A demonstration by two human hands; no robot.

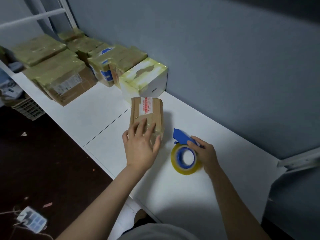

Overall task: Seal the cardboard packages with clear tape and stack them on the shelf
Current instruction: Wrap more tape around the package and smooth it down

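On the shelf [103, 110], cardboard package [147, 110] under flat, unclenched left hand [141, 145]; beside it, tape dispenser [179, 160] in curled right hand [205, 153].

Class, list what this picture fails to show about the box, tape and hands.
Head view:
box near end: covered by the left hand
tape dispenser handle: hidden inside the right hand
red print on the box: too small to read
stacked packages: blurred

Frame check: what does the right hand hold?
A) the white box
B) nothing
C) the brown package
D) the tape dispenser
D: the right hand grips the tape dispenser by its blue handle, while the left hand presses flat on the package.
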